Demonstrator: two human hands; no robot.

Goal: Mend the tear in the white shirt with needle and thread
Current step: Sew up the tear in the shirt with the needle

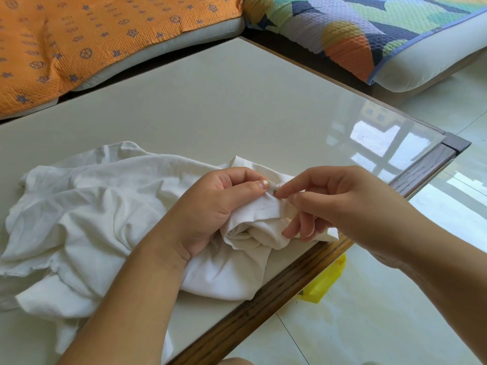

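Pinching thin needle: right hand | left hand gripping crumpled soft white shirt

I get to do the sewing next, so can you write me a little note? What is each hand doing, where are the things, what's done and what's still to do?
Left hand: grips a bunched fold of the white shirt, thumb pressed beside the needle.
Right hand: pinches the needle between thumb and forefinger, tip at the fold.
The shirt lies crumpled on the table, near its front edge.
Done: unclear; tear, thread and stitches are too small to see.
Left: probably push the needle through, stitch along the tear, knot off.
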